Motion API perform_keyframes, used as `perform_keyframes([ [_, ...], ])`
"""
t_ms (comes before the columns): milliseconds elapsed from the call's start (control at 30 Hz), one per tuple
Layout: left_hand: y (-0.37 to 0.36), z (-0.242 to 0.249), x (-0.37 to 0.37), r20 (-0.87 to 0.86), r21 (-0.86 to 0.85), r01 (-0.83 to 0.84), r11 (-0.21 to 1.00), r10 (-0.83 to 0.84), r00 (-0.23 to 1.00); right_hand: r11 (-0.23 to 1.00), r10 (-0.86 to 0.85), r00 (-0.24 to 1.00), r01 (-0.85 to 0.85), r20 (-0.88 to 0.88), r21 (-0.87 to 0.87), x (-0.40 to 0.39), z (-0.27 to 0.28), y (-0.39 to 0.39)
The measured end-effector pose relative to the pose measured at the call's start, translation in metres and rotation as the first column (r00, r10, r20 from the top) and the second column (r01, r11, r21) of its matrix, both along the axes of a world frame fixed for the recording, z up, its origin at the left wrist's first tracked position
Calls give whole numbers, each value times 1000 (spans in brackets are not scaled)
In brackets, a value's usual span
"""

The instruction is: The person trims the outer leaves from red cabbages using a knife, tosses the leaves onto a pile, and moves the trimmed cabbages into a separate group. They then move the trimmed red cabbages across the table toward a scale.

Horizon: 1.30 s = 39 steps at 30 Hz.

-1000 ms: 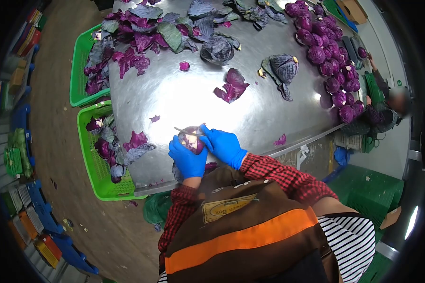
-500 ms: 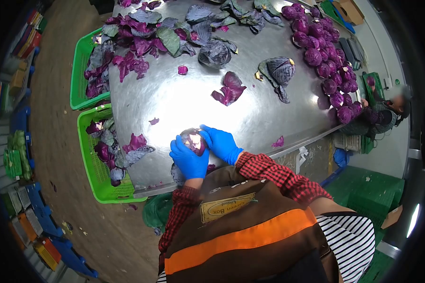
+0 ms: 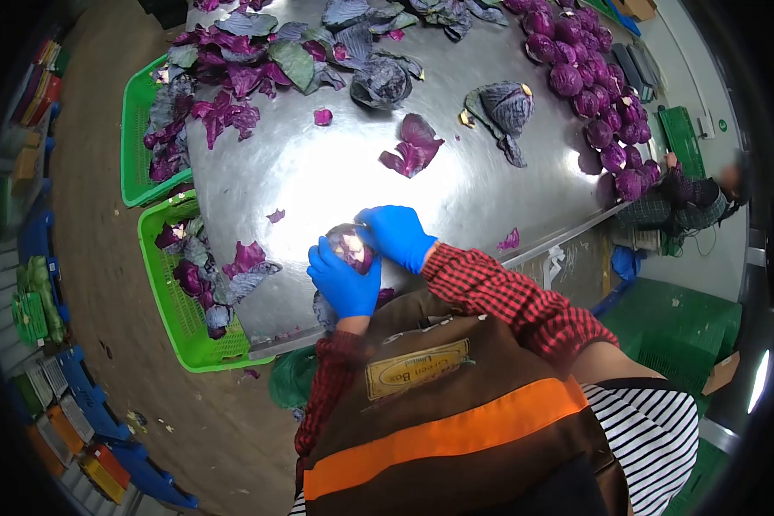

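Steel surface point(image 3: 318, 181) fills the upper frame. Largest item off it: near crate point(image 3: 174, 322) at 9 o'clock of the hands, against the surface's left edge, holding purple leaves. Far crate point(image 3: 138, 129) at 10 o'clock, likewise leaf-filled. Row of cabbages point(image 3: 593, 103) runs along the far right edge, 2 o'clock. Leaf pile point(image 3: 258, 64) at 11 o'clock, spilling over the far crate. Two untrimmed heads, dark outer leaves on: head A point(image 3: 380, 82) at 12 o'clock, head B point(image 3: 503, 107) at 1 o'clock. Loose leaf point(image 3: 414, 146) between head A and the hands. Another person point(image 3: 692, 198) crouches beyond the right edge, 3 o'clock.

Cabbage point(image 3: 350, 247) near the front edge of the surface, between both gloved hands. Left hand point(image 3: 342, 279) cups it from below, fingers wrapped around. Right hand point(image 3: 393, 234) closed over its upper right side. Cut pale patch faces the camera. Small scrap point(image 3: 510, 238) near the right edge, 3 o'clock.
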State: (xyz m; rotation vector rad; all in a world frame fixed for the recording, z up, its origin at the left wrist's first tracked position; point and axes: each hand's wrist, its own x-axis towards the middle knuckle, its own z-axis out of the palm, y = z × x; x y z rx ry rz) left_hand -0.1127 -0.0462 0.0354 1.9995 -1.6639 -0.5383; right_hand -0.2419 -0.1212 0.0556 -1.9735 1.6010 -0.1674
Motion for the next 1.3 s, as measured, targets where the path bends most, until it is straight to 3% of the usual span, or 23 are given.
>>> perform_keyframes([
  [67,0,-1,1,-39,30,0,1000,1,999,1000,-15,1000,16,-14,11,-3,-7,-7],
  [133,3,0,4,-4,-49,65,997,-65,998,981,-38,999,40,13,-189,-13,-37,-15],
  [167,10,-8,10,-31,-58,94,994,-96,995,989,-130,989,123,-78,-79,-24,-47,-21],
  [200,17,-17,16,-146,-70,94,993,-104,984,979,-175,983,180,-60,95,-29,-34,-26],
  [267,31,-35,28,-256,-107,37,994,-63,964,954,-264,964,264,-19,144,-37,-57,-22],
  [300,40,-40,34,-253,-91,36,995,-58,966,942,-314,949,306,36,141,-42,-69,-17],
  [367,40,-46,48,-635,-40,5,999,-30,772,871,-485,868,469,105,147,-52,-70,-29],
  [400,40,-45,53,-634,-40,-2,999,-24,773,827,-558,828,549,51,123,-63,-63,-36],
  [467,39,-41,62,-711,27,96,995,-48,701,849,-528,842,523,110,78,-93,-63,-42],
  [533,28,-42,62,-667,11,119,993,-81,741,892,-448,894,448,3,58,-73,-7,-38],
  [567,22,-36,62,-596,4,174,985,-138,791,925,-372,922,378,106,-41,-61,-10,-32],
  [600,15,-31,62,-518,1,230,973,-196,833,923,-311,935,254,173,289,-46,31,-30],
  [633,7,-28,64,-496,-66,283,957,-277,823,976,-184,943,143,279,162,-37,13,-19],
  [667,-3,-28,67,-495,-69,286,956,-281,822,973,-77,976,29,205,230,-26,23,-17],
  [700,-12,-24,71,-584,-28,310,950,-267,767,979,2,970,-51,243,195,-18,17,-13],
  [733,-15,-20,73,-665,13,337,942,-243,706,987,21,958,-65,287,144,-14,12,-7],
  [800,-11,-18,71,-731,4,281,960,-189,655,963,-147,937,61,318,263,-12,6,-1],
  [867,5,-33,66,-585,-62,269,961,-253,770,936,-229,906,104,355,336,-17,-18,9],
  [900,8,-30,54,-503,-51,230,972,-224,835,896,-316,870,143,378,420,-18,-27,15],
  [1000,4,-11,28,-346,-6,98,995,-94,933,897,-321,891,177,320,406,-19,-25,27],
  [1033,1,-11,27,-381,7,78,997,-70,922,894,-324,892,179,317,410,-21,-21,30],
  [1100,-2,-12,26,-383,39,61,997,-41,923,961,-217,948,166,232,221,-26,-10,33],
  [1300,-11,-17,26,-401,61,39,997,-11,916,999,-25,991,20,132,39,-26,-1,43],
])
